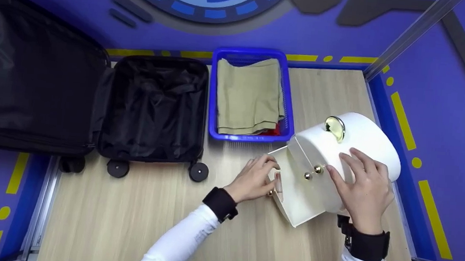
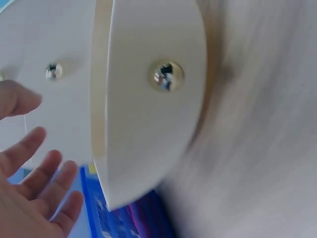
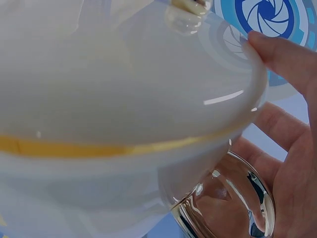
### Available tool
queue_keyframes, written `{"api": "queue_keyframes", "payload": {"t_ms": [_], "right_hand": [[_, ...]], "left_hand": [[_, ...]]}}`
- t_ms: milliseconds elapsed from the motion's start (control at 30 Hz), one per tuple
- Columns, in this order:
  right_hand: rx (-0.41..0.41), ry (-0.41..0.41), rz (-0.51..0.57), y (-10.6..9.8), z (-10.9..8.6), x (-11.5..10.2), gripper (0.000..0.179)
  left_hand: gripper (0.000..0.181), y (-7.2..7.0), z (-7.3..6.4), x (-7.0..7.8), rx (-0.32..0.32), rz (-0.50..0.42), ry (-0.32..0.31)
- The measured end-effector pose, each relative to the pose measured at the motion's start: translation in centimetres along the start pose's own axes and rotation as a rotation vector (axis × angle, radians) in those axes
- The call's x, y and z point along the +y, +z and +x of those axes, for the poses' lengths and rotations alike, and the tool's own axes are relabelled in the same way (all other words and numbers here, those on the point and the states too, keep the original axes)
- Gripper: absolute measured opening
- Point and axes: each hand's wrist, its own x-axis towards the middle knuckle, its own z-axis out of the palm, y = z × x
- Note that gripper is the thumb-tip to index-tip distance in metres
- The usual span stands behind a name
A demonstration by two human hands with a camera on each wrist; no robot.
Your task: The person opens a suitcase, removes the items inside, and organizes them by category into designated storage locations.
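A glossy white storage box (image 1: 373, 134) with a rounded body and a gold handle (image 3: 218, 198) sits tilted to the left in the head view. Two small gold knobs (image 1: 318, 168) show on its face. Its drawer (image 1: 301, 196) is pulled out toward the left; a gold knob (image 2: 168, 77) is on the drawer's front. My left hand (image 1: 253, 179) is at that front panel, fingers spread over the drawer's inner side, with nothing between them in the left wrist view. My right hand (image 1: 370, 185) rests on the box, thumb near the knobs and fingers below the handle.
A blue basket (image 1: 249, 138) holding folded khaki cloth and something red stands behind the drawer. An opened black suitcase (image 1: 154, 104) with wheels takes up the left side. Blue panels (image 1: 424, 78) wall in the back and the right of the wooden table (image 1: 136, 218).
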Motion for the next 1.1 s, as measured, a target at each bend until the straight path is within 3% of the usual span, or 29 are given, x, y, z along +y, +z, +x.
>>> {"api": "queue_keyframes", "payload": {"t_ms": [100, 200, 467, 800, 1100], "right_hand": [[0.018, -0.001, 0.014, 0.2, 0.0, 0.0, 0.046], [0.029, -0.001, 0.016, 0.2, 0.0, 0.0, 0.046], [0.029, 0.005, 0.031, 0.3, -0.1, 0.1, 0.045], [0.021, 0.011, 0.015, 0.3, -0.1, 0.0, 0.045], [0.004, 0.020, 0.014, 0.2, -0.1, 0.1, 0.046]], "left_hand": [[0.029, -0.2, -1.5, -1.2, 0.066, -0.062, -0.020], [0.024, 0.1, -2.9, -2.2, 0.086, -0.126, -0.053], [0.022, 2.8, -5.7, -3.7, 0.018, -0.336, -0.164], [0.025, 6.4, -5.9, -4.2, -0.072, -0.459, -0.245], [0.020, 7.5, -5.0, -3.8, -0.040, -0.584, -0.312]]}}
